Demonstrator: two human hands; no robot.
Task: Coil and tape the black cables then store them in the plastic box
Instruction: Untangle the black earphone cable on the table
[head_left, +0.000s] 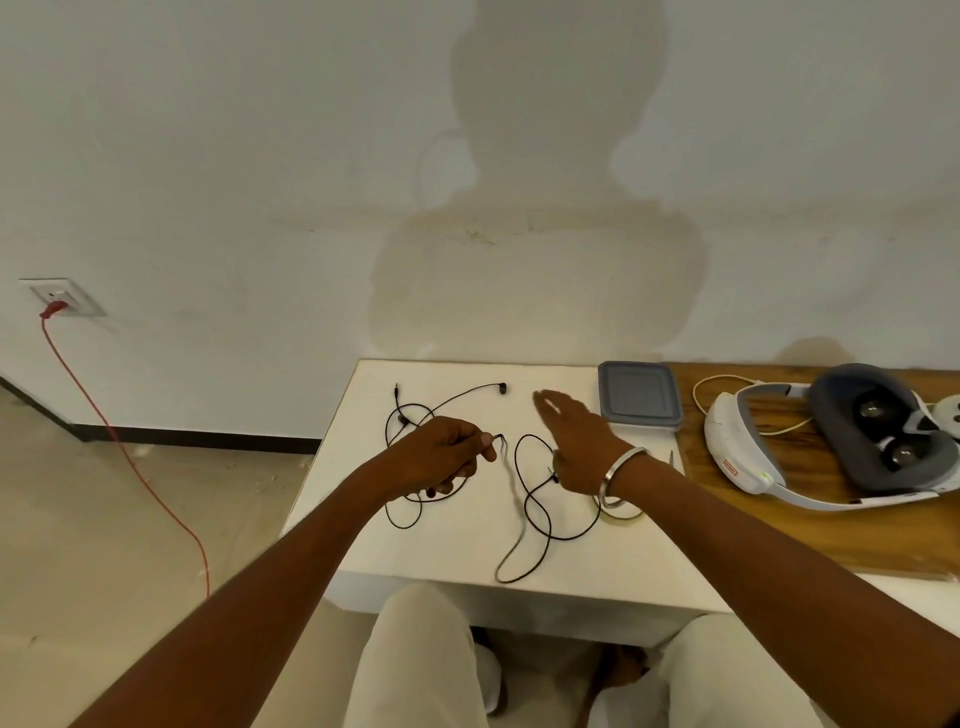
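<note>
1. Cables lie loose on the white tabletop (457, 551): one black cable (537, 512) sprawls in open loops near the middle, its long run stretching from the left hand down toward the near edge, where a narrow loop almost reaches the lip.
2. A second black cable (441, 402) is tangled farther back on the left, one strand arcing rightward to an earbud tip (502, 388) and a plug end pointing toward the wall.
3. The plastic box (640, 396), grey lid on, sits at the far right corner of the tabletop, beside the wooden surface (810, 525) that carries a white headset (831, 441).
4. Bare tabletop lies open between the loops and the box, and along the near edge on the left.
5. The left hand (447, 457) hovers over the tangle, fingers curled, its grip pinching the cable's end between thumb and forefinger.
6. The right hand (576, 441) is stretched flat, palm down, fingers spread toward the box, holding nothing; a metal bangle (621, 475) circles the wrist.
7. Both forearms reach out from the near side, over the person's pale-trousered knees.
</note>
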